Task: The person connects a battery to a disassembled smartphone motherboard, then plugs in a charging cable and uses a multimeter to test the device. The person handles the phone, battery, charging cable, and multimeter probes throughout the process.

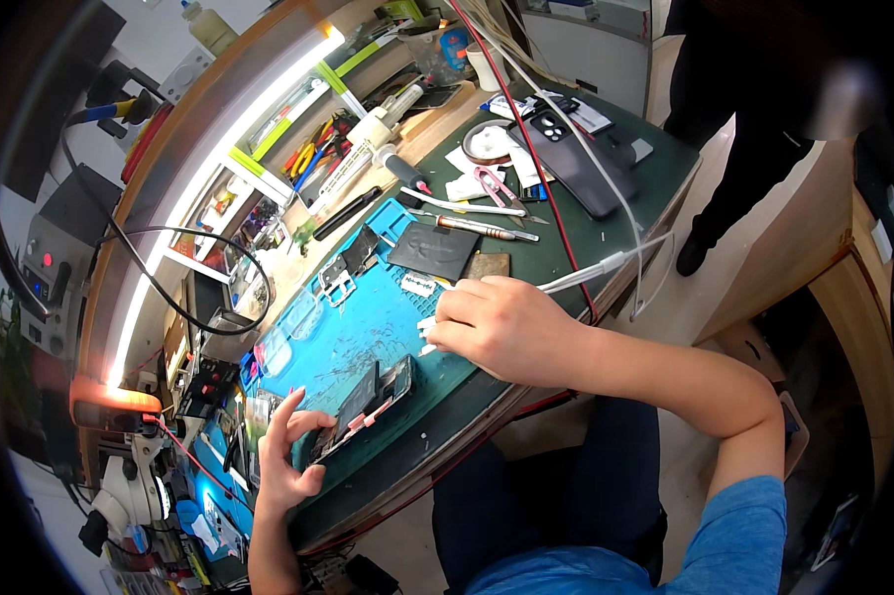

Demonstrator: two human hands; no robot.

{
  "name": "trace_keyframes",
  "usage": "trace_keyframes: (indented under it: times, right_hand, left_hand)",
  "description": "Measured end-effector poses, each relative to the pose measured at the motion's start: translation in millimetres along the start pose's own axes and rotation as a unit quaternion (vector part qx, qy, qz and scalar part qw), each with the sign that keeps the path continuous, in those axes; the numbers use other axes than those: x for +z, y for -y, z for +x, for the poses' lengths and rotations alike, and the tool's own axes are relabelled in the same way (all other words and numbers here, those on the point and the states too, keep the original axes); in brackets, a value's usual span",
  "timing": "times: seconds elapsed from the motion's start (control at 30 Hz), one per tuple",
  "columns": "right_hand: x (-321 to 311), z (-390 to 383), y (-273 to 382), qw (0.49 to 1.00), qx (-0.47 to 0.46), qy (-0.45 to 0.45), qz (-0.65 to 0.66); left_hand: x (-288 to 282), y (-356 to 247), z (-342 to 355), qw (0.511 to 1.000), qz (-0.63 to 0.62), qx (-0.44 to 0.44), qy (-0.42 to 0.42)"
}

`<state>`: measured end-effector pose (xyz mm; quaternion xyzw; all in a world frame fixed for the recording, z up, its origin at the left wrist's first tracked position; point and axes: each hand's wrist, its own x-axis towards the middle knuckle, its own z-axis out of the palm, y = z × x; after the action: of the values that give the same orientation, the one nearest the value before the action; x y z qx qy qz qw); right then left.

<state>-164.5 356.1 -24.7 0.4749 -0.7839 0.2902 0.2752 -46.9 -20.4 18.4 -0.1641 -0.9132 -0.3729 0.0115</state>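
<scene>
An opened phone [388,392] with a dark flat part and pink strips along its edge lies tilted at the mat's near edge. Beside its left end is my left hand [286,456], thumb and fingers curved and apart; whether a fingertip touches the phone is unclear. Above and right of the phone, my right hand [497,332] is closed, with white ends [427,335] poking out past its fingers, their kind hidden. A white cable [606,266] runs behind that hand; whether it joins what I grip cannot be seen. Underneath is a blue work mat [313,372].
Beyond the right hand lie a black flat panel [433,250], a craft knife [487,230], pink-handled scissors [492,183] and a dark phone [576,164]. A lit shelf [229,178] lines the back. A red cable [546,188] crosses the bench; a person [744,149] stands beyond it.
</scene>
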Motion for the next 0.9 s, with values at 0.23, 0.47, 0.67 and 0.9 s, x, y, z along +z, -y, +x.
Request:
trace_keyframes:
  times: [0.23, 0.47, 0.67, 0.9]
  right_hand:
    - [2.6, 7.3, 2.1, 0.999, -0.010, -0.018, 0.036]
    - [0.2, 5.2, 2.2, 0.999, -0.009, -0.028, 0.039]
    - [-3.8, 5.9, 3.8, 0.998, -0.022, -0.013, 0.062]
    - [-1.0, 7.8, 2.0, 0.997, -0.041, -0.014, 0.057]
  left_hand:
    - [-1.9, -3.2, -2.6, 1.000, 0.001, 0.005, -0.002]
    - [0.2, -6.2, -0.8, 1.000, -0.004, 0.007, 0.001]
    - [-0.3, -7.0, 0.1, 1.000, -0.006, 0.016, 0.005]
    - [-0.9, -6.7, -0.1, 1.000, -0.016, 0.006, 0.013]
